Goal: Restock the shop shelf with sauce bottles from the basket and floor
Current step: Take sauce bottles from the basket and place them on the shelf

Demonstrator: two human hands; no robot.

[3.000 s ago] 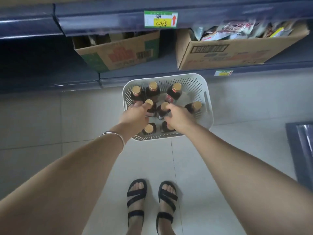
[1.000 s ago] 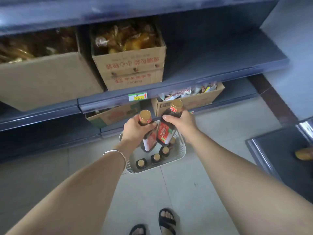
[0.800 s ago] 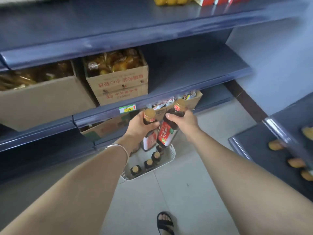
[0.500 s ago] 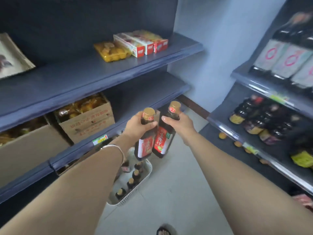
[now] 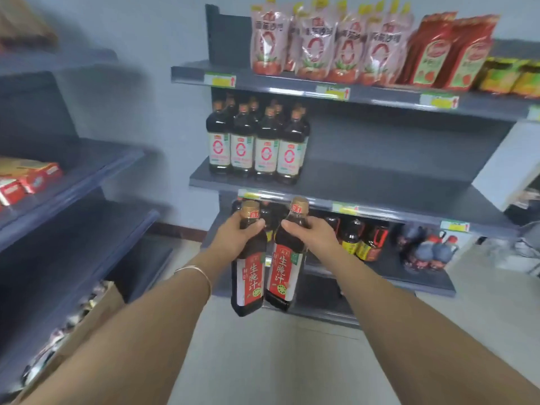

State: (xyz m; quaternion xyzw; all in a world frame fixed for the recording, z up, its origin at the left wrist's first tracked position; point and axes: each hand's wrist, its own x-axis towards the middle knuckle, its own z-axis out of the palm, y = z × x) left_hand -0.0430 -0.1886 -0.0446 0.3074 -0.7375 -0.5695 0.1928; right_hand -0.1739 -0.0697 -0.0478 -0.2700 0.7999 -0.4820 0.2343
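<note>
Both arms are bare along their whole visible length, the left forearm (image 5: 140, 331) and the right forearm (image 5: 409, 325) alike. A thin bangle (image 5: 194, 274) of pale, shiny metal rings the left wrist, just behind the left grip (image 5: 233, 241); it is a plain, narrow band.

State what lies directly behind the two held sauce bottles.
Dark bottles stand on the lower shelf behind the left-hand bottle and right-hand bottle. Any directly behind them are covered.
</note>
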